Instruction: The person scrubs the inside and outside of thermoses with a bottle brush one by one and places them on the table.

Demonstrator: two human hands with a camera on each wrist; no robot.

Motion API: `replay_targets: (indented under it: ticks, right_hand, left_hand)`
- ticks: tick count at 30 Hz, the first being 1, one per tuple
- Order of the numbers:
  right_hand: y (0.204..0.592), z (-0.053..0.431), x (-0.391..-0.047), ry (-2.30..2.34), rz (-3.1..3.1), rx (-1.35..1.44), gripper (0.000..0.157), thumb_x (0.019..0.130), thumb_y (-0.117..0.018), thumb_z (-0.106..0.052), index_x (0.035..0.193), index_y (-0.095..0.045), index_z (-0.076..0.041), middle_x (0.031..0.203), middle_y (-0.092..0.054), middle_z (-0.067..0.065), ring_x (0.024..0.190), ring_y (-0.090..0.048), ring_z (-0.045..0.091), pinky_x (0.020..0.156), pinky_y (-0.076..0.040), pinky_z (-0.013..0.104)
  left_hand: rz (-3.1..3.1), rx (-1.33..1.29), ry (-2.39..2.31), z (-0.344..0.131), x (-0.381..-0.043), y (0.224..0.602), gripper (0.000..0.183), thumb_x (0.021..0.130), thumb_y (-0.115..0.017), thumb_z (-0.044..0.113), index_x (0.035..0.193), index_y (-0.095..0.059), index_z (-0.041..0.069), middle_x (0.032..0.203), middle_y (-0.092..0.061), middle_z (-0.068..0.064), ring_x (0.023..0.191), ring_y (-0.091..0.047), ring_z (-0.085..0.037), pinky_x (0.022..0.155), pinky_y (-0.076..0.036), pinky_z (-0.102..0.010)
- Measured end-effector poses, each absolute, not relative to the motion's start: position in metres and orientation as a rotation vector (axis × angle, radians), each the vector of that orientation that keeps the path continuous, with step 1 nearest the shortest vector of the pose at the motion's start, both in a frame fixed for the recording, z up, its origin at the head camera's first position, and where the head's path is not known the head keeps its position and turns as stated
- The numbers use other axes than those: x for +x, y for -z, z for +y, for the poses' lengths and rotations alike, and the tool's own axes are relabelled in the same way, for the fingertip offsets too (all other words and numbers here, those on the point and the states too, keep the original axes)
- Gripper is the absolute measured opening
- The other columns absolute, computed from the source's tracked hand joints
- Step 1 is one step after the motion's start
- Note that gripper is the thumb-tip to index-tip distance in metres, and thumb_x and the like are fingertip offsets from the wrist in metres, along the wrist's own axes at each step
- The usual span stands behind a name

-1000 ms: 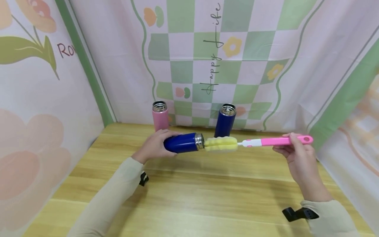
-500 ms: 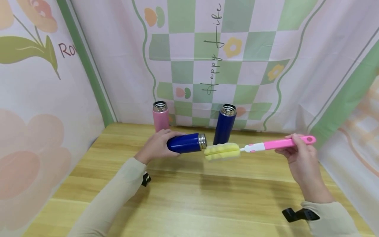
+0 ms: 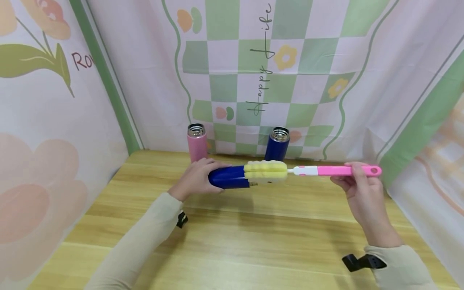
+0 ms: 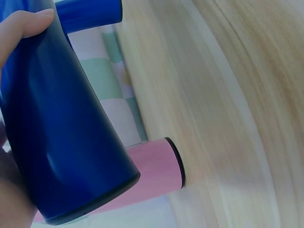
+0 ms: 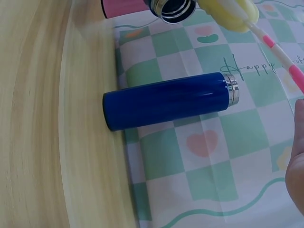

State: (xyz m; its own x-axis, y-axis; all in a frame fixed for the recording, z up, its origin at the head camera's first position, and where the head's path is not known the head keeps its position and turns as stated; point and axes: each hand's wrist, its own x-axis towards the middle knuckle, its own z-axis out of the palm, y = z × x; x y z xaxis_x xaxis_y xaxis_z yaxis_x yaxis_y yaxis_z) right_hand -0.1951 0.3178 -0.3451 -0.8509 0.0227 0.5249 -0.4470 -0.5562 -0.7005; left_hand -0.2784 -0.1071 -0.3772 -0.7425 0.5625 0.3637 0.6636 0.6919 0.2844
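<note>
My left hand (image 3: 197,177) grips a blue metal flask (image 3: 230,178) by its base half, holding it sideways above the table with its mouth to the right. In my right hand (image 3: 364,197) is a bottle brush (image 3: 337,170), held by its pink handle. Its yellow sponge head points left and overlaps the flask's neck in the head view. From the right wrist, the sponge (image 5: 232,14) shows outside the flask's uncapped steel mouth (image 5: 178,10), beside it. The left wrist view shows the flask's dark base and my thumb (image 4: 28,26) along its side.
A pink flask (image 3: 197,147) and a second blue flask (image 3: 277,149) stand uncapped at the back of the wooden table (image 3: 232,249). Behind them hangs a checked, printed curtain (image 3: 253,88). Another printed cloth (image 3: 54,161) borders the left side.
The sponge head dipped below the flask's mouth half a second ago and has now risen, shifting left over the neck. The held flask has moved slightly right.
</note>
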Motion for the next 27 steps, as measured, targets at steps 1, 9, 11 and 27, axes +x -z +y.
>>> replay_targets:
  ticks: [1, 9, 11, 27]
  right_hand:
    - [0.3449, 0.3174, -0.195, -2.449, -1.309, 0.683, 0.024, 0.107, -0.039, -0.002, 0.108, -0.059, 0.012, 0.1, -0.066, 0.02, 0.09, -0.071, 0.026, 0.085, -0.052, 0.035]
    - [0.3442, 0.3134, -0.1952, -2.4, -1.35, 0.641, 0.022, 0.107, -0.042, -0.004, 0.109, -0.058, 0.011, 0.103, -0.065, 0.019, 0.093, -0.071, 0.024, 0.087, -0.051, 0.034]
    - [0.3443, 0.3131, -0.1953, -2.392, -1.356, 0.621, 0.022, 0.106, -0.043, -0.005, 0.11, -0.058, 0.012, 0.103, -0.065, 0.019, 0.093, -0.071, 0.024, 0.087, -0.051, 0.033]
    - [0.3483, 0.3218, -0.1967, -2.312, -1.434, 0.518, 0.021, 0.104, -0.049, -0.005, 0.111, -0.057, 0.014, 0.103, -0.066, 0.018, 0.092, -0.071, 0.024, 0.086, -0.053, 0.032]
  left_hand:
    - [-2.652, -0.982, 0.592, -0.1073, -0.2786, 0.377, 0.072, 0.071, -0.089, 0.042, 0.137, -0.062, 0.032, 0.13, -0.063, -0.004, 0.113, -0.056, -0.024, 0.093, -0.045, -0.049]
    - [-2.668, -0.978, 0.598, -0.1076, -0.2794, 0.3761, 0.073, 0.071, -0.089, 0.042, 0.137, -0.061, 0.033, 0.13, -0.063, -0.002, 0.114, -0.057, -0.023, 0.094, -0.046, -0.048]
    - [-2.671, -0.989, 0.597, -0.1069, -0.2793, 0.3763, 0.073, 0.07, -0.09, 0.041, 0.137, -0.062, 0.033, 0.13, -0.064, -0.002, 0.115, -0.057, -0.022, 0.095, -0.046, -0.048]
    - [-2.613, -1.004, 0.688, -0.1063, -0.278, 0.3757, 0.074, 0.07, -0.091, 0.04, 0.138, -0.061, 0.036, 0.131, -0.063, -0.001, 0.117, -0.057, -0.02, 0.095, -0.047, -0.047]
